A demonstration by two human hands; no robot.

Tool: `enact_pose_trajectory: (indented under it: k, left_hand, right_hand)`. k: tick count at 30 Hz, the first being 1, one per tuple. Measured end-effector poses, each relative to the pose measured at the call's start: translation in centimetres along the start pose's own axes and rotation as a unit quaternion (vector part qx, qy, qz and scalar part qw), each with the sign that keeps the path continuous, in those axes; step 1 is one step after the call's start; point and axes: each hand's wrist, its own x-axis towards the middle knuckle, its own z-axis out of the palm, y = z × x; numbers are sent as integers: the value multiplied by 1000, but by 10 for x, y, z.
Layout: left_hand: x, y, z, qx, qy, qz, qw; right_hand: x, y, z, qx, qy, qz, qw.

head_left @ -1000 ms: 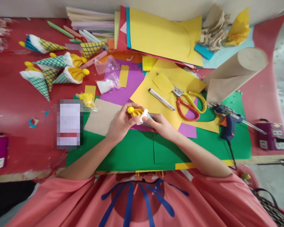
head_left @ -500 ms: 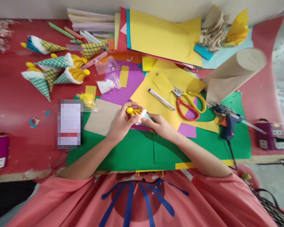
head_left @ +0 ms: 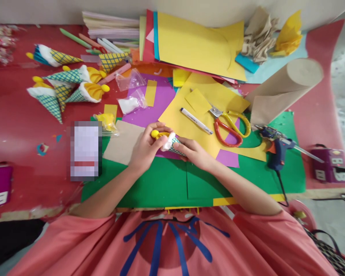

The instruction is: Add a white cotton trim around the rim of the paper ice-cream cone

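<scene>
Between my hands, above the purple and green sheets, is a small paper ice cream cone (head_left: 168, 142) with a yellow pleated top, a yellow ball at its tip, a fluffy white band and a teal-and-white lattice body. My left hand (head_left: 147, 147) is closed around its yellow top, thumb beside the white band. The lattice end is gripped by my right hand (head_left: 196, 152), with the thumb lying along it. Its pointed tip is hidden under the right fingers. A tan paper piece (head_left: 122, 142) lies to the left of my left hand. Beyond my right hand rests a white marker (head_left: 196, 121).
Scissors (head_left: 228, 128) with red and yellow handles lie on yellow paper. A blue glue gun (head_left: 277, 151) and a brown paper roll (head_left: 284, 90) are at right. Several similar cones (head_left: 46, 101) sit at upper left. A blurred-out rectangle (head_left: 85, 150) lies on the left.
The cone has shifted slightly left in my hands, and its white band has turned a little. My left thumb has moved off the white band towards the yellow top.
</scene>
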Motion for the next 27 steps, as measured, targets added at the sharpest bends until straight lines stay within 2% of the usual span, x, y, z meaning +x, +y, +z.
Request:
enact_pose_trajectory:
  k: [5, 10, 14, 27]
  left_hand:
    - [0, -2, -2, -63, 14, -37, 997]
    - [-3, 0, 0, -96, 3, -31, 995]
    - [-4, 4, 1, -92, -5, -19, 996]
    - [-7, 13, 1, -35, -10, -6, 999]
  right_hand:
    - [1, -1, 0, 14, 24, -15, 999]
    - [0, -5, -2, 6, 16, -18, 1000]
    - [-1, -7, -1, -10, 17, -35, 999]
    - [-1, -4, 1, -36, 37, -2, 999]
